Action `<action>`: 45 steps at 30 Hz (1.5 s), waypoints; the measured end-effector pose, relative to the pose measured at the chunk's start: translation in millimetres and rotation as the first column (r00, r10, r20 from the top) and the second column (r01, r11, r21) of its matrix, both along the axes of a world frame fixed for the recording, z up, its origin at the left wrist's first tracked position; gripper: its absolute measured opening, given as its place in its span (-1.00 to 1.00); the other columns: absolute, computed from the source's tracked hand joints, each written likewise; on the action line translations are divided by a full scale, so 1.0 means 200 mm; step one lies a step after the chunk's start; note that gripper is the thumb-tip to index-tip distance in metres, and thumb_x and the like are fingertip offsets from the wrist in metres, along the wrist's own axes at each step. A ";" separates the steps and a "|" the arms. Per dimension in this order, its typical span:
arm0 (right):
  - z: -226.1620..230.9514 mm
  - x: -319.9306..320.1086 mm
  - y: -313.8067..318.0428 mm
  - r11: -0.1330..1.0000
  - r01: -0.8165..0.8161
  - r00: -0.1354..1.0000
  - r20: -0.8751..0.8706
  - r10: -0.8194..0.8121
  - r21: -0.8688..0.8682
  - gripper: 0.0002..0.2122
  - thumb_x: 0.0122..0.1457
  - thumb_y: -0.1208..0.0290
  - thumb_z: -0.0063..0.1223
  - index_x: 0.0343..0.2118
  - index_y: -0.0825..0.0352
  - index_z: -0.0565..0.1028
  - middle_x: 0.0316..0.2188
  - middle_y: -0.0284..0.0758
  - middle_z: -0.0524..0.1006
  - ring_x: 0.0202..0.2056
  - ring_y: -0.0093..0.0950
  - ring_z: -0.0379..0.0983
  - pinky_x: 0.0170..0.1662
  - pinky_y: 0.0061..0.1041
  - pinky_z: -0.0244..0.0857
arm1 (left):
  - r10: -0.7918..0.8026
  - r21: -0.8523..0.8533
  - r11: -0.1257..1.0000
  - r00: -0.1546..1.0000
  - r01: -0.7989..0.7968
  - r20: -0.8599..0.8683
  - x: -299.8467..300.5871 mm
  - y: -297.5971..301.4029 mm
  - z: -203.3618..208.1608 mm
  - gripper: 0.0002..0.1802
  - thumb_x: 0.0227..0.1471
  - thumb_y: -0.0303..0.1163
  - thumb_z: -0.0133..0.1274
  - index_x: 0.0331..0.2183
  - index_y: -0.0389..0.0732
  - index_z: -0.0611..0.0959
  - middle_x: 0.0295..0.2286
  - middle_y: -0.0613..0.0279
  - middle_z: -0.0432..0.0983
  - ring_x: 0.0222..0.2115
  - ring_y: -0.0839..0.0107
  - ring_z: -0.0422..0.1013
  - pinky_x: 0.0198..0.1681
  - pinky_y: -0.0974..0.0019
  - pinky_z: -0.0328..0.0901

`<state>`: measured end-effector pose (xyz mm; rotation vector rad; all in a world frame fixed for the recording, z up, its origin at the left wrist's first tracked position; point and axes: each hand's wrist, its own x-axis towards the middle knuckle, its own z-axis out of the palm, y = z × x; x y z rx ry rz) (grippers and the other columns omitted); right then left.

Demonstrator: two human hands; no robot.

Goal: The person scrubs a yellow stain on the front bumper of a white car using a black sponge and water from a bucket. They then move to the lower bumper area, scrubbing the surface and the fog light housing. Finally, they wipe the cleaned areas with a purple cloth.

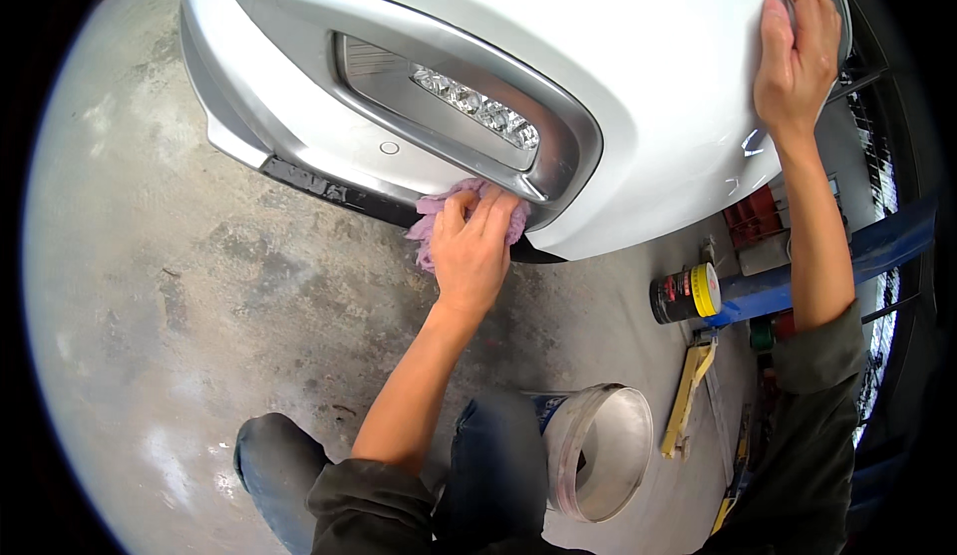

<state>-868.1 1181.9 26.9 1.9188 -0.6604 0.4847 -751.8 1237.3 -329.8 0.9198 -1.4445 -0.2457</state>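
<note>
My left hand is closed on a crumpled purple cloth. It presses the cloth against the lower edge of a white car bumper, just under the corner of a silver-grey lamp surround. Inside that surround sits a clear lamp strip. Farther right, my right hand rests on the white bodywork near its outer edge, thumb apart from the fingers, with nothing seen in it. The tips of some of its fingers are hard to make out.
A pale bucket stands beside my knee. To the right, a black tub with a yellow lid is next to a blue beam. A yellow bar-shaped tool lies below it. The floor is stained concrete.
</note>
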 end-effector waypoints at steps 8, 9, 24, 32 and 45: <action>0.11 -0.14 -0.04 0.992 -0.105 0.987 -0.112 0.112 0.070 -0.60 0.34 0.18 -0.17 -0.05 0.47 0.46 -0.14 -0.05 0.41 -0.08 -0.06 0.29 0.05 0.02 0.14 | -0.158 -0.060 0.974 0.847 0.218 0.508 0.15 -0.09 0.06 -0.62 -0.07 -0.48 0.11 -0.12 -0.18 0.59 -0.25 0.23 0.61 -0.15 0.19 0.45 -0.30 0.17 0.46; 0.11 -0.12 -0.07 0.990 -0.124 0.982 -0.136 0.132 0.067 -0.61 0.34 0.21 -0.26 -0.07 0.50 0.43 -0.18 -0.02 0.38 -0.13 -0.04 0.27 0.02 0.00 0.13 | -0.168 -0.021 0.978 0.841 0.208 0.514 0.16 -0.10 0.07 -0.62 -0.09 -0.48 0.12 -0.13 -0.19 0.59 -0.26 0.22 0.61 -0.15 0.18 0.46 -0.32 0.15 0.47; 0.09 -0.12 -0.03 0.999 0.025 0.986 -0.161 -0.029 -0.027 -0.66 0.36 0.33 -0.15 0.09 0.26 0.57 0.08 -0.27 0.55 0.12 -0.34 0.38 0.26 -0.33 0.15 | 0.251 0.547 0.824 0.770 0.147 -0.586 0.26 -0.02 -0.03 -0.73 -0.01 -0.43 0.37 -0.20 -0.19 0.74 -0.30 0.17 0.69 -0.28 0.38 0.57 -0.16 0.29 0.46; 0.14 -0.14 -0.01 0.998 0.059 0.985 -0.162 -0.063 -0.032 -0.66 0.37 0.35 -0.16 0.07 0.32 0.57 0.08 -0.26 0.56 0.12 -0.35 0.37 0.27 -0.35 0.10 | 0.569 0.557 0.806 0.521 -0.200 -0.636 0.78 -0.43 0.02 -0.65 0.05 -0.26 0.32 -0.20 -0.32 0.72 -0.29 0.01 0.69 -0.23 0.20 0.59 -0.05 0.14 0.43; 0.13 -0.10 0.06 0.984 0.176 0.973 -0.155 -0.172 0.007 -0.64 0.38 0.41 -0.21 0.13 0.41 0.49 0.14 -0.17 0.49 0.19 -0.27 0.30 0.29 -0.31 0.10 | 0.473 0.535 0.839 0.359 0.094 -0.805 0.68 -0.39 0.00 -0.70 0.08 -0.40 0.27 -0.15 -0.33 0.67 -0.21 0.02 0.64 -0.15 0.19 0.55 0.02 0.15 0.40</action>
